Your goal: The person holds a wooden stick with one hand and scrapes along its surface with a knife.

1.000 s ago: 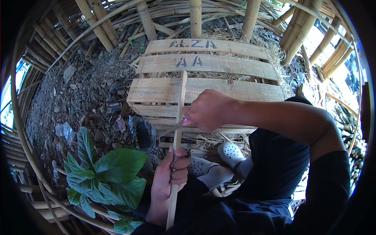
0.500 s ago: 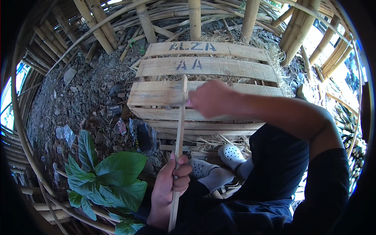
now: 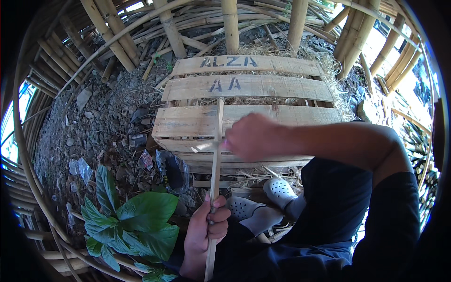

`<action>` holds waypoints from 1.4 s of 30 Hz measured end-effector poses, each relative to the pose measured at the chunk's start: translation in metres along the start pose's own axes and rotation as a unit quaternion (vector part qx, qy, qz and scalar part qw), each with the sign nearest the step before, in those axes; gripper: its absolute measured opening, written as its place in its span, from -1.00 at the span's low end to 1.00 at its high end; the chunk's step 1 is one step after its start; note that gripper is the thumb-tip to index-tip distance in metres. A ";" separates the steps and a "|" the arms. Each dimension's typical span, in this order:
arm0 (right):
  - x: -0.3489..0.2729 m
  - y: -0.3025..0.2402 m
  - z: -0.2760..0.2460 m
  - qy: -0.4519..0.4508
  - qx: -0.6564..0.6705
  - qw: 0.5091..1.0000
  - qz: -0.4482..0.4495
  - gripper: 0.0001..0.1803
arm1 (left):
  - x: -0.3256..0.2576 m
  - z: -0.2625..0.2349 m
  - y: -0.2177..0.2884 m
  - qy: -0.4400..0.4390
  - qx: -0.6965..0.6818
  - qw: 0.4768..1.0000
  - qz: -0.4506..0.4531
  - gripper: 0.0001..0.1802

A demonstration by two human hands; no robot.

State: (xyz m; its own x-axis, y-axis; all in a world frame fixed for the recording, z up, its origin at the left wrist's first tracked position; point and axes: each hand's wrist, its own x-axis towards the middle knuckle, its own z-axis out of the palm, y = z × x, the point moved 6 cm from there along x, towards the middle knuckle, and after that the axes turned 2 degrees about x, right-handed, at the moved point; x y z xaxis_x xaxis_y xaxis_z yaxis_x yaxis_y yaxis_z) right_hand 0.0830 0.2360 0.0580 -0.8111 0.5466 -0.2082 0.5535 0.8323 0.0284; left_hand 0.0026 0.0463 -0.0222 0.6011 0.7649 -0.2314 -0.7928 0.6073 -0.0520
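Wooden stick [image 3: 215,174], left fingers [image 3: 218,216] curled round (low)

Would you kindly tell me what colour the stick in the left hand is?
The stick is a pale wood tan, seen best in the head view.

Stony ground [image 3: 110,115] w/ slatted wood crate [image 3: 277,88] on it, dry straw [image 3: 331,70] nr crate, clear plastic [image 3: 84,169] to L.

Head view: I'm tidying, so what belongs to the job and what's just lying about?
Job:
long thin pale wooden strip in left hand
blurred silvery narrow blade in right hand

Lying about:
crumpled clear plastic
dark object with clear plastic
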 end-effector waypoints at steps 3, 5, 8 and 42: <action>-0.006 -0.022 -0.005 -0.009 0.041 0.997 -0.066 -0.46 | -0.005 -0.002 -0.001 0.037 0.044 0.998 0.013 -0.67; 0.008 0.026 -0.003 0.022 0.007 1.000 -0.001 -0.47 | -0.004 0.001 -0.002 0.054 0.058 0.997 0.021 -0.67; 0.007 0.019 0.003 0.017 -0.012 1.000 0.004 -0.46 | -0.005 0.000 -0.002 0.056 0.095 0.994 0.024 -0.67; -0.018 -0.036 0.001 0.025 0.042 0.995 -0.089 -0.51 | -0.003 -0.002 0.002 0.097 0.146 0.984 0.022 -0.66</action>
State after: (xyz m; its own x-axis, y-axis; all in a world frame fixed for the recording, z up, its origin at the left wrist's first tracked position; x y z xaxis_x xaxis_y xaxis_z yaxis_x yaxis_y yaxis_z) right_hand 0.0775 0.1961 0.0599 -0.9047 0.3973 -0.1537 0.4128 0.9067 -0.0864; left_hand -0.0006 0.0450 -0.0236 0.5135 0.7537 -0.4103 -0.7379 0.6319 0.2372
